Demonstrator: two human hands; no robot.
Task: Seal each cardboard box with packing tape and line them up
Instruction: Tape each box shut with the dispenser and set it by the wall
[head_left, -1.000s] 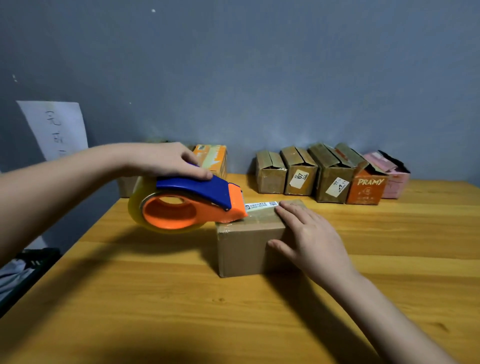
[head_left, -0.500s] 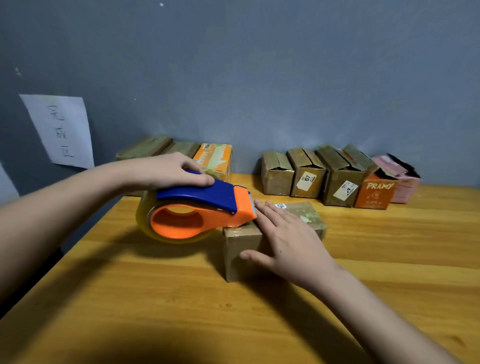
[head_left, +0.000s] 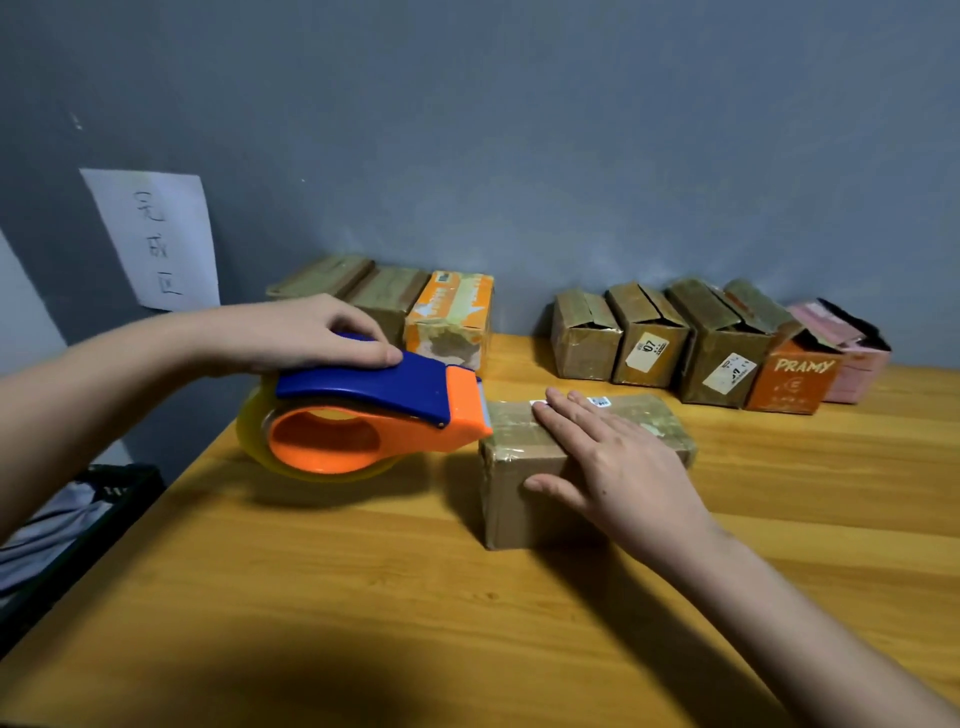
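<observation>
We look down on a wooden bench (head_left: 322, 597) of warm orange-yellow planks with visible grain, pushed up against a flat blue-grey wall (head_left: 519, 130). A white sheet of paper (head_left: 156, 239) with handwritten characters hangs on that wall at the left, slightly tilted. Beyond the bench's left edge we see a dark crate (head_left: 78, 530) lower down, with grey cloth (head_left: 47, 530) in it. Light is soft and dim, and a broad shadow (head_left: 322, 691) lies across the near edge of the bench.
</observation>
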